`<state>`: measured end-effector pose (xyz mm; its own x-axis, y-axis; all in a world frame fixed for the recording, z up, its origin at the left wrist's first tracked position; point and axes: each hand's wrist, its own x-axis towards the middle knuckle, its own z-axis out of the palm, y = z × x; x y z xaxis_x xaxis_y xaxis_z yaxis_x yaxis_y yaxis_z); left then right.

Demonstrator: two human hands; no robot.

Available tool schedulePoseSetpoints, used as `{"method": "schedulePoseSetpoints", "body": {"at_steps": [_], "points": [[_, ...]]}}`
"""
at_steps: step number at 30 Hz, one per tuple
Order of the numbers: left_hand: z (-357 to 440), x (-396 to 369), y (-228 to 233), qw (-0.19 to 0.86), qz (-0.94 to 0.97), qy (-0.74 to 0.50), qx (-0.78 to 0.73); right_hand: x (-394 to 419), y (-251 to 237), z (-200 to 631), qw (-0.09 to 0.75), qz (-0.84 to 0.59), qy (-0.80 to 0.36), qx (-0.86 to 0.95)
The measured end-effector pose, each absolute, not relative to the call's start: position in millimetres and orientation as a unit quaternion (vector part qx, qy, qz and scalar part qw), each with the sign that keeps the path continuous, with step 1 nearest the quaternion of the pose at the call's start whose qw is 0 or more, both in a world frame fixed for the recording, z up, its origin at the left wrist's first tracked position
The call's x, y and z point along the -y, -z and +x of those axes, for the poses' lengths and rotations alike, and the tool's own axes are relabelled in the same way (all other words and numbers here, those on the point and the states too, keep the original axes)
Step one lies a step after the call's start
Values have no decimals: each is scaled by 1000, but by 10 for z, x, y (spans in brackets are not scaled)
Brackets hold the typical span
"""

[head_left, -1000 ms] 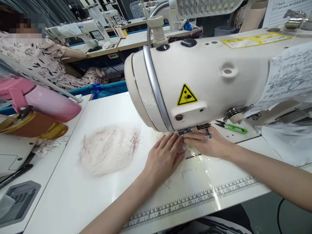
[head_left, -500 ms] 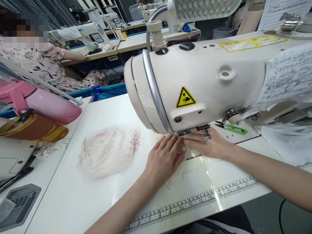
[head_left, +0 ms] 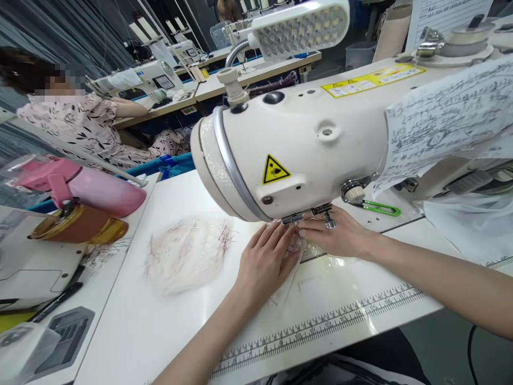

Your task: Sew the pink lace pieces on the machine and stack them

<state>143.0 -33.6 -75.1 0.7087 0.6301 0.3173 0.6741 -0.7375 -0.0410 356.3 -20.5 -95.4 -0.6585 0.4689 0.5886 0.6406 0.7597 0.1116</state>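
A small piece of thin, pale lace (head_left: 297, 251) is being pressed flat on the glossy white counter (head_left: 168, 321), right under the head of the smooth cream sewing machine (head_left: 296, 144). The left hand (head_left: 266, 259) is being laid on it palm down with fingers spread narrowly, fingertips reaching the metal presser foot (head_left: 298, 217); the right hand (head_left: 340, 235) is being rested flat just beside, fingers extended toward the same foot, tips nearly touching those of the left. Nothing is being gripped by either hand. A round, fluffy heap of whitish fabric (head_left: 186, 254) streaked with reddish threads is lying well to the left. Compared with half a second ago, both hands and the lace are being kept in the same place at the foot; only the view is being shifted, so the machine is appearing further left and the lamp (head_left: 300, 24) more fully. Being counted: two hands, one machine in front, one heap, one green snipper (head_left: 379, 207), one printed ruler strip (head_left: 320, 327), one pink bottle (head_left: 92, 184), one amber bottle (head_left: 80, 224), and one other person (head_left: 80, 123) seated behind.
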Motion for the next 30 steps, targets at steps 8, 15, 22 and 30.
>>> {"method": "schedulePoseSetpoints", "body": {"at_steps": [8,15,22,30], "points": [[1098,639,483,144,-956,189,172,251,950,3568,256,-318,134,903],[982,870,456,66,-915,166,361,294,946,3545,306,-304,51,901],[1240,447,166,30,-917,78,389,264,1009,3500,330,-300,101,889],[1400,329,651,188,-917,182,301,328,998,3463,329,-366,107,864]]}}
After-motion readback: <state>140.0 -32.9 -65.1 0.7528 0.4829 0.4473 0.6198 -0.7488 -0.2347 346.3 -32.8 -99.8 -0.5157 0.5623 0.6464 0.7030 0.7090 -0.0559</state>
